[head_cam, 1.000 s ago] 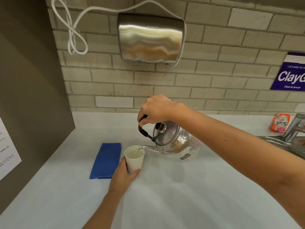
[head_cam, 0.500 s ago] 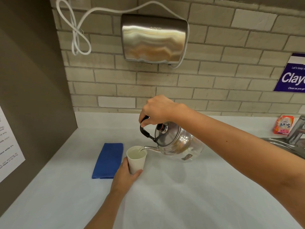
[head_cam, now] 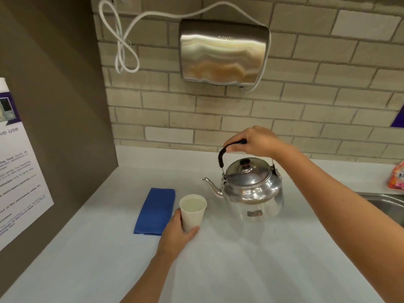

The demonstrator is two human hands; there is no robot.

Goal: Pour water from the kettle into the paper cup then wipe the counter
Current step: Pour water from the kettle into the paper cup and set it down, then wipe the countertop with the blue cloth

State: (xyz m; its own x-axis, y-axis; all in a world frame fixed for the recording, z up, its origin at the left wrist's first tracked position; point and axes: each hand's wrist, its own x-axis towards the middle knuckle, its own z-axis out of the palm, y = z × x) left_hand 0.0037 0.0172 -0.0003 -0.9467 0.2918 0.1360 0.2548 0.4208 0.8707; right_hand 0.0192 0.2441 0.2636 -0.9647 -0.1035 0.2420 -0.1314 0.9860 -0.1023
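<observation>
A shiny steel kettle [head_cam: 251,191] hangs upright above the white counter [head_cam: 240,259], its spout pointing left. My right hand [head_cam: 255,141] grips its black handle from above. To the lower left stands a white paper cup [head_cam: 193,212] holding water near its rim. My left hand [head_cam: 177,235] wraps the cup's lower part from the front left. The spout is clear of the cup, up and to the right of it. A folded blue cloth [head_cam: 155,211] lies flat on the counter just left of the cup.
A steel hand dryer [head_cam: 223,51] with a looped white cable hangs on the brick wall. A brown side wall with a printed notice [head_cam: 19,171] closes the left. A sink edge [head_cam: 387,204] and an orange packet [head_cam: 396,179] sit at the right.
The kettle has tipped back from pouring to upright and moved right, its spout leaving the cup. My left hand still holds the cup. The camera has turned left.
</observation>
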